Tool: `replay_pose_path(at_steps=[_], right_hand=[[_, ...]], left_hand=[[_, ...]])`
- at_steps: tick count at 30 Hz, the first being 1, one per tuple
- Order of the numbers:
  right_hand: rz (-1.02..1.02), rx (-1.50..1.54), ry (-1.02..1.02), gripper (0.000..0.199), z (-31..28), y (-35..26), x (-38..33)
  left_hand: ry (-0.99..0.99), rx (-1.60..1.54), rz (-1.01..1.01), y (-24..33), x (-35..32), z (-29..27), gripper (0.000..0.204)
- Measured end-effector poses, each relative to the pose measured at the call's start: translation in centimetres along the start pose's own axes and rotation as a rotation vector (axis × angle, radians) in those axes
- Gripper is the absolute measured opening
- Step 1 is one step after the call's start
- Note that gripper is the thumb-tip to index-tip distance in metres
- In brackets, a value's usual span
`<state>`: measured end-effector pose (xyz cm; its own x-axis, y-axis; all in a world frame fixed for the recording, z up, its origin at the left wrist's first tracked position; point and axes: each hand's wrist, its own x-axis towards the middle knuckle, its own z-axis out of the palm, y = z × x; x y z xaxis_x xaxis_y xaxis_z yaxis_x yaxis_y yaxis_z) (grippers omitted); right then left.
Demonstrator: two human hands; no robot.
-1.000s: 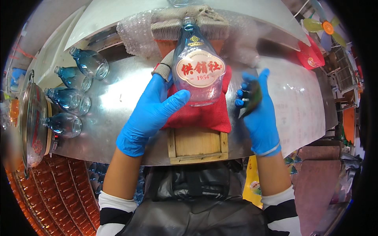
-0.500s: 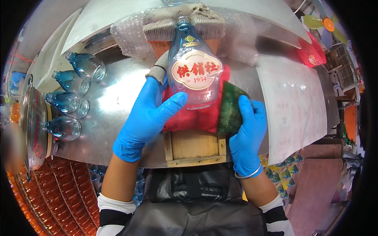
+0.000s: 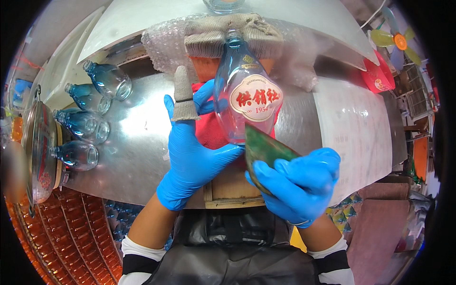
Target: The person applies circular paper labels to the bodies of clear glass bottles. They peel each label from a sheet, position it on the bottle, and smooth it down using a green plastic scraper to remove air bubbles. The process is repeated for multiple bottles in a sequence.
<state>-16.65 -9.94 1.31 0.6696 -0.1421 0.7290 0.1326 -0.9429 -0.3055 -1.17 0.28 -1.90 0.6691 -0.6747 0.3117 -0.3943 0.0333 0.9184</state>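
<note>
Glass bottle (image 3: pixel 247 88), blue at the neck and clear toward the base, lies sloped in front of you, between your gloved hands. Your left hand (image 3: pixel 187 154) is spread: its thumb reaches the base, other fingers go behind the near-left side, and one, in a knit sleeve (image 3: pixel 184 95), points away; you cannot tell whether they truly grip. Your right-hand fingers pinch a dark green triangular piece (image 3: pixel 266 149), its tip overlapping the bottle's lower edge (contact there is unclear). Your right hand (image 3: pixel 301 183) has no hold on the glass itself.

Expect the bottle to be stiff, fairly light if empty, and breakable; smooth glass may slide against your gloves. Cup the wide body from below or grasp the slim neck, keeping off the printed label (image 3: pixel 256 99).

Beneath it is red cloth (image 3: pixel 207 133), with a wooden block (image 3: pixel 232 192) nearer you; the neck rests against knit padding (image 3: pixel 204 35). Farther left, four similar bottles (image 3: pixel 114 80) lie on the metal tabletop (image 3: pixel 128 161).
</note>
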Motion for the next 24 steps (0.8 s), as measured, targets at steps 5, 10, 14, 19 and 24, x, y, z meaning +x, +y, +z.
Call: replay_pose_path(at_steps=[5,10,14,19,24], right_hand=[[-0.172,0.005,-0.017,0.039,0.0,0.4,0.1],[-0.192,-0.065,-0.125,0.037,-1.8,3.1,0.4],[-0.210,-0.018,-0.138,0.031,-2.4,3.8,0.5],[-0.307,-0.125,-0.241,0.023,-3.6,8.5,1.2],[-0.284,-0.077,-0.238,0.021,-3.5,9.3,-0.1]], left_hand=[[-0.054,-0.173,-0.046,0.3,0.4,-0.3,0.091],[-0.114,-0.296,-0.080,-0.4,0.5,-0.7,0.115],[-0.133,-0.323,-0.124,-0.5,0.5,-0.9,0.114],[-0.131,-0.339,-0.146,0.6,1.0,-0.6,0.086],[-0.117,-0.328,-0.159,0.9,1.0,-0.6,0.105]])
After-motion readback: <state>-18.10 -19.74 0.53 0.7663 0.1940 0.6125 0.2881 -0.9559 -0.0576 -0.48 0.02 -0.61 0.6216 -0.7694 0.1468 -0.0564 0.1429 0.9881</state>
